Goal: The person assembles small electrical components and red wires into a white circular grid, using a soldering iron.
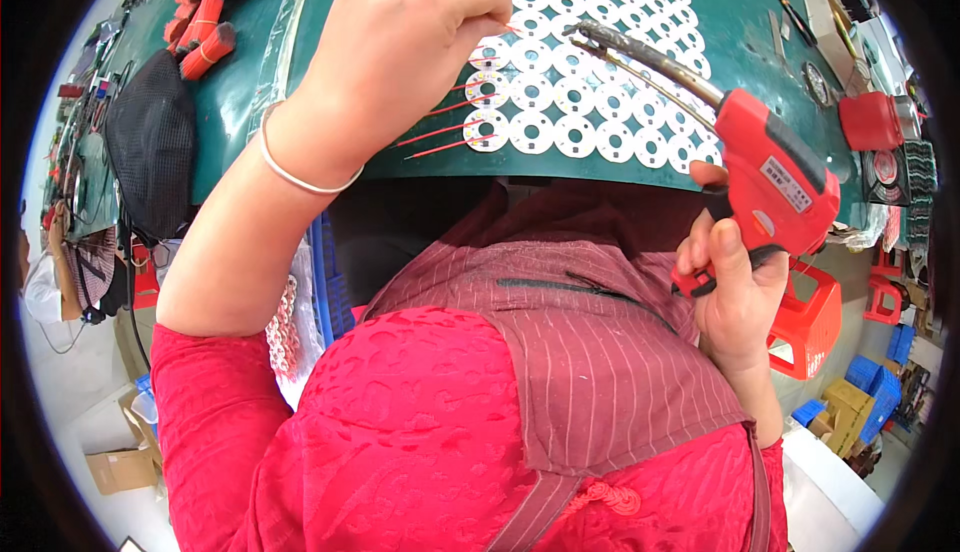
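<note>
Thin red wire shows only as a short tip poking out of the left hand, whose thumb and forefinger are pressed together on it above the table; whether its end touches anything, I cannot tell. The right hand is near the table's near edge, its fingers clamped around the handle of a red-and-black plastic soldering gun. The gun's slim metal nose slants leftward, and its dark tip is near the left fingertips but apart from them.

Beneath both lie white, flat, ring-shaped circuit boards, set in close rows on a dark green table, the nearest row just inside the near edge. On boards of the leftmost column lie straight red wire pieces, jutting toward the table's left edge. A white band circles the left wrist.

Toward the far left corner are bundles of red wires with dark ends; nearer, at the left edge, is a black mesh item. Along the right edge are a tan open box and a red rounded container. Past that edge, on the floor, stands a red plastic stool.
</note>
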